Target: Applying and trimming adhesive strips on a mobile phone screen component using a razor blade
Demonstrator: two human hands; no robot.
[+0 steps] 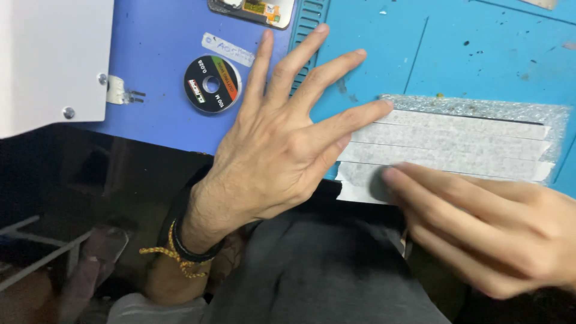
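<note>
White box (51,60) far left on blue surface (156,114). Round black spool (212,83) next, flat, near left hand. Left hand (282,150) in middle, fingers spread wide, fingertips touching left end of grey-white tape strips (447,147). Strips stuck side by side over bubble wrap (480,108) on blue mat (480,54). Right hand (486,231) low right, fingers flat and close together, pressing lowest strip at near edge.

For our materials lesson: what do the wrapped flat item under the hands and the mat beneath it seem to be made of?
Wrapped item: bubble wrap, seemingly clear plastic with a blistered edge, bound by matte whitish strips, probably paper tape. Mat: smooth matte blue, probably silicone or rubber, scuffed and speckled. Both hands, left and right, rest on the wrapping.
</note>
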